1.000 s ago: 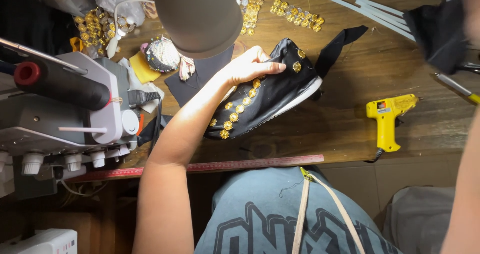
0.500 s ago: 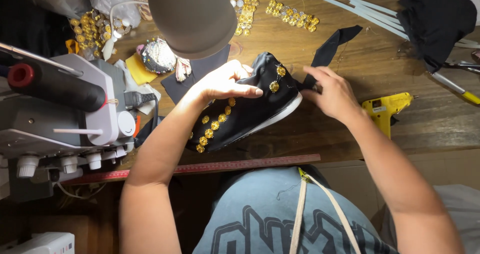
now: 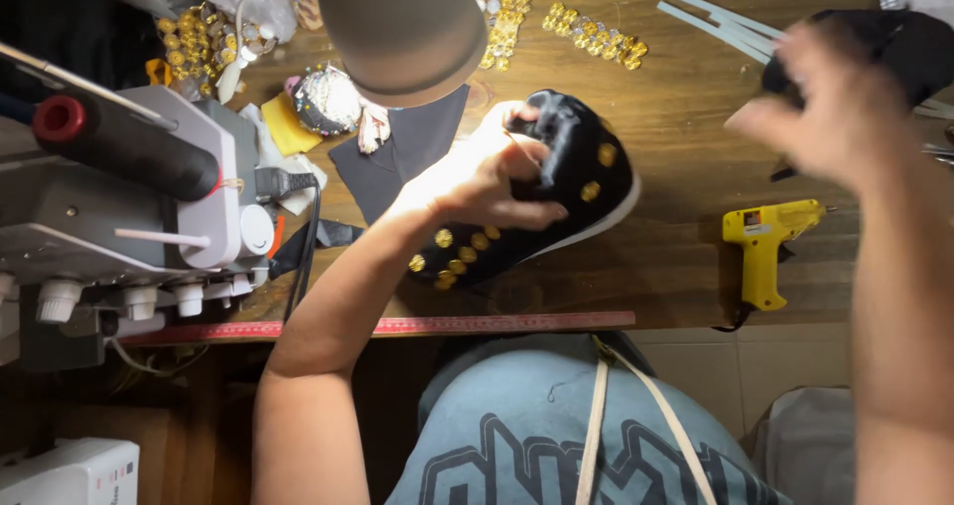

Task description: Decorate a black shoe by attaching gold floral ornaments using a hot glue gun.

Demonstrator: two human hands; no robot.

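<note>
Black shoe upper [image 3: 556, 197] studded with gold ornaments, white edge along its lower side, lying tilted at table centre. Left hand [image 3: 487, 187] laid over it from 8 o'clock, forearm stretched up from the body, fingers curled over the dark fabric, pressing and holding it under bright lamp light. Right hand [image 3: 835, 107] raised at 2 o'clock, blurred, fingers spread loosely, gripping nothing visible, well apart from the upper. Yellow glue gun [image 3: 765, 247] at 3 o'clock of the upper, flat on the wooden table [image 3: 676, 286]. Strips of gold ornaments [image 3: 594, 36] at 12 o'clock, beside the grey lamp shade [image 3: 402, 28]. Black fabric piece [image 3: 397, 152] at 9 o'clock, partly under the hand. Grey-and-white sewing machine [image 3: 129, 197] farther out at 9 o'clock, with a red knob. Red ruler [image 3: 417, 326] along the table edge at 6 o'clock. White sticks [image 3: 715, 18] at 1 o'clock.
</note>
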